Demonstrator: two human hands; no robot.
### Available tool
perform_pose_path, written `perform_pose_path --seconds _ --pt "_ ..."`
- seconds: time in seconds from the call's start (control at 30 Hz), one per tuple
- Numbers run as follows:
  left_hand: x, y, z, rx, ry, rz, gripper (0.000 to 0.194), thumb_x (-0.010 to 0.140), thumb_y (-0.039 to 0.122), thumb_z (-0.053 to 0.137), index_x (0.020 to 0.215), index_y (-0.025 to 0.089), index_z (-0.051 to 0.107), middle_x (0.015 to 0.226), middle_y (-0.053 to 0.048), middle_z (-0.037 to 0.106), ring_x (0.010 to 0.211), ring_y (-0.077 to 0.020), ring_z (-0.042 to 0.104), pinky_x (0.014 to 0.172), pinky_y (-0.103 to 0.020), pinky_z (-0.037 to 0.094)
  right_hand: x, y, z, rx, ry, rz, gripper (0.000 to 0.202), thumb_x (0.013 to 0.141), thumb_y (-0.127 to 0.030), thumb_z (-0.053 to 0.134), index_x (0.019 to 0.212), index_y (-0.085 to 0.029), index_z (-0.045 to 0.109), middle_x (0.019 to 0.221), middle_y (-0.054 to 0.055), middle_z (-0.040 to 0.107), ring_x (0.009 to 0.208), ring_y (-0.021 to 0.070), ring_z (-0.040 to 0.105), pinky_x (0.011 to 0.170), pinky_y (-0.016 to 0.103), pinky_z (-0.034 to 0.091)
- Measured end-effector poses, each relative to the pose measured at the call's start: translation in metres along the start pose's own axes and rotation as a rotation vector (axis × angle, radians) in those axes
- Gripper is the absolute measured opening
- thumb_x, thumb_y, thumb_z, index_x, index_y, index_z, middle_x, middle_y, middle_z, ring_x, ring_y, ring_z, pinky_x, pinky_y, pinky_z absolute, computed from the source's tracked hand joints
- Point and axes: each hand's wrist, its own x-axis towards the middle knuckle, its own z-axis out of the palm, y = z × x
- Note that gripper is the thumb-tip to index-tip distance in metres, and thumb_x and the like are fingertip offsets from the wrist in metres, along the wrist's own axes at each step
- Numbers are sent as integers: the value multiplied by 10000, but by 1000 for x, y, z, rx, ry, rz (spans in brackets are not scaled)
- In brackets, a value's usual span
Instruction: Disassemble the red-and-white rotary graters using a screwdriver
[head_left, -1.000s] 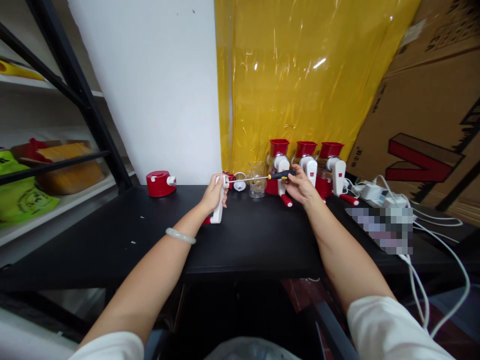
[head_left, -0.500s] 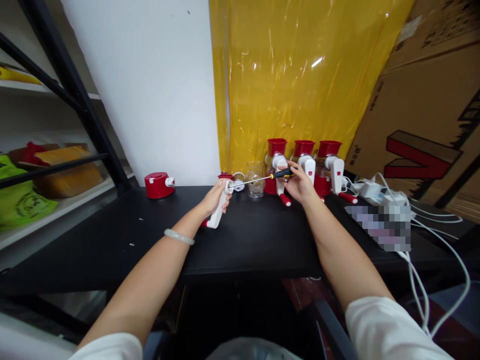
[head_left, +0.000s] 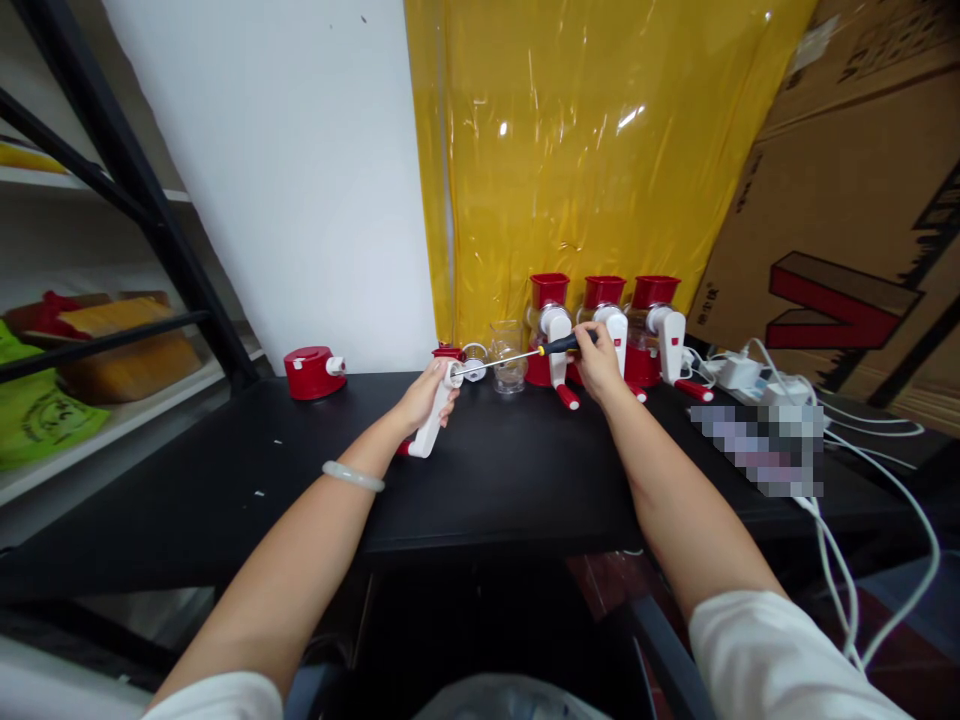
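My left hand is wrapped round a white crank handle with a red grip at its lower end, held tilted above the black table. Closed on the dark handle of a screwdriver, my right hand points its metal shaft leftward. The shaft's tip meets the round socket at the crank's top; how deep it sits I cannot tell. Behind the shaft stand a clear plastic cylinder and a white ring-shaped part. A red part shows just behind my left hand.
Three red-and-white rotary graters stand at the back right. A red base with a white knob sits at the left. White chargers and cables and a blurred-out flat object lie on the black table at right.
The view has shifted slightly. My right fingers have changed their hold on the screwdriver handle, closing in more around its end. The shaft's tip stays at the crank's socket.
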Motion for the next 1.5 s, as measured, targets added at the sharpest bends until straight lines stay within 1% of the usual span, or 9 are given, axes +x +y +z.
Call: perform_pose_path --seconds 0.17,0.27,0.47,0.57,0.7,0.87,1.1,1.27,1.5 --pt "0 2 1 40 109 -12 405 888 620 511 982 236 423 583 85 477 327 -77 413 293 -194 396 -5 -8 4 187 -80 152 297 636 -344 732 857 -266 550 770 -51 574 672 107 570 534 212 474" --pt "-1 1 2 51 128 -19 390 899 612 494 965 237 410 577 89 477 325 -76 405 293 -194 395 -5 -9 2 194 -94 166 250 626 -337 714 814 -251 574 766 -36 586 686 122 578 532 225 479" --pt "-1 4 3 70 186 35 368 903 580 509 1013 241 415 584 96 480 343 -76 429 313 -185 405 -6 -3 3 -59 -11 76 417 740 -625 680 747 -231 543 588 -44 539 471 106 506 395 224 380" --pt "-6 12 6 37 154 160 425 891 612 507 1079 239 428 601 84 513 353 -85 453 333 -201 424 -7 -7 7 15 67 -5 467 731 -661 691 738 -228 517 574 -58 513 414 73 438 349 206 308" --pt "-16 24 14 -20 110 315 540 887 701 416 1174 243 408 617 53 572 400 -137 561 410 -270 503 -8 -22 13 177 178 -84 466 750 -651 682 719 -223 500 570 -67 461 381 49 384 326 198 287" --pt "-23 27 22 -36 93 323 634 875 746 361 1265 247 367 663 19 622 519 -203 676 497 -326 554 -17 -33 22 181 175 -192 453 795 -651 642 724 -229 493 601 -52 449 397 51 379 325 198 294" --pt "-23 30 25 -37 176 226 667 886 759 252 1256 220 380 624 23 594 482 -198 656 470 -315 530 -28 -34 27 37 191 -331 405 867 -638 548 786 -244 500 706 -14 502 492 86 456 379 215 340" --pt "-19 25 22 -28 195 286 613 873 744 360 1198 224 388 633 34 602 478 -175 648 468 -283 517 -34 -40 28 37 213 -333 360 881 -594 557 798 -246 513 726 -15 502 506 89 446 413 235 353" --pt "-10 9 8 205 370 361 482 899 669 440 1138 252 396 646 67 580 431 -114 592 440 -226 488 -38 -43 26 -98 245 -398 341 887 -562 574 798 -235 541 747 -3 542 591 111 513 509 253 422"
